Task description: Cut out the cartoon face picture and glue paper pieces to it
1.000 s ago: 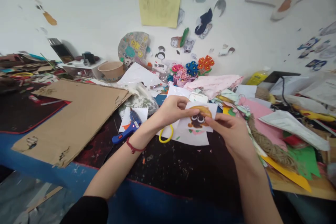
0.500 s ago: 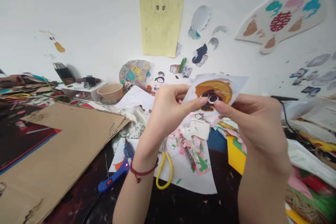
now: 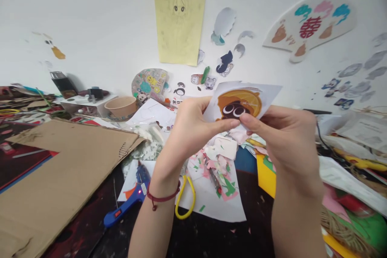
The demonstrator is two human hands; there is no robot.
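Observation:
A white paper (image 3: 269, 93) printed with an orange, dark cartoon figure with big white eyes is held up over the table. My left hand (image 3: 196, 129) pinches its left and lower edge, thumb in front and fingers behind. My right hand (image 3: 287, 141) grips the right side the same way, its thumb tip close to the left thumb. A red cord bracelet (image 3: 163, 198) circles my left wrist. Below the hands, pink and green paper scraps (image 3: 222, 173) lie on a white sheet (image 3: 229, 209), beside a yellow loop handle (image 3: 185, 205).
A blue glue gun (image 3: 127, 205) lies left of the sheet, near a large cardboard piece (image 3: 69, 169). Behind stand a tan bowl (image 3: 121, 107) and a black bottle (image 3: 63, 84). Craft materials and twine (image 3: 341, 225) crowd the right. Drawings and cutouts hang on the wall.
Both thumbs have slid lower on the paper, showing more of the cartoon's eyes. The whole scene has shifted slightly left in view.

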